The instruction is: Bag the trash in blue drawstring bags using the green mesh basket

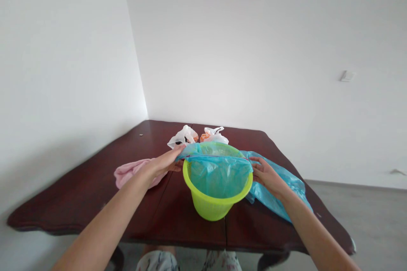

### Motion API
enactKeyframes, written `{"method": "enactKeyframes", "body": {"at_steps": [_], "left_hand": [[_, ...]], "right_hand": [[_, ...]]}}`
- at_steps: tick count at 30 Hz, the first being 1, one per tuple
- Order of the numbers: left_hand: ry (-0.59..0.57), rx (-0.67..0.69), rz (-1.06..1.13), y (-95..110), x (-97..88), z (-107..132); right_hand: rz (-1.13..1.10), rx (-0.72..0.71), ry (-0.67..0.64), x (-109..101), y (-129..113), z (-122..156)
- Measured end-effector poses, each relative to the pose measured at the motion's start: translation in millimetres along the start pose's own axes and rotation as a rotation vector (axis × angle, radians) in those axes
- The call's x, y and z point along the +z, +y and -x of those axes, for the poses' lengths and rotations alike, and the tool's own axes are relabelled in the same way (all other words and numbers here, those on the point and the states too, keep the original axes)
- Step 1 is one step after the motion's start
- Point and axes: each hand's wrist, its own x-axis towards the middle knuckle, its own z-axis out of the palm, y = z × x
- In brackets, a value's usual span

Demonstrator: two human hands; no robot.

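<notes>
While a blue plastic bag (219,175) drapes across one lime-green basket (211,205), each hand meets its edge

The left hand (159,165), arm reaching forward, lies nearly flat with fingers extended at the far rim; the right hand (267,176) is half open, fingers curled over the bag's hem. How firmly either grips, I cannot tell. The basket stands upright mid-table on a dark wooden table (79,205). Beyond it lie two white plastic bags (182,136), and left sits one pink cloth (132,171).

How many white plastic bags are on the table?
2. One white plastic bag lies just behind the green basket, toward the left; the other lies beside it, toward the right. Another could hide behind the basket.
</notes>
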Motion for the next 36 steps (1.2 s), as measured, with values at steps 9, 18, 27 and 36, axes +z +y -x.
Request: {"method": "enactKeyframes", "body": {"at_steps": [9,18,27,36], "left_hand": [[0.060,0.649,-0.644,-46,32.3,89],[0.564,0.759,-0.385,-99,85.7,104],[0.532,0.861,-0.450,-86,83.9,109],[0.448,0.790,-0.530,-110,95.7,120]], "right_hand": [[0.023,-0.564,0.348,70,46,60],[-0.079,-0.483,0.647,99,61,51],[0.085,-0.600,0.481,86,47,67],[0.533,-0.759,0.495,90,18,92]]}}
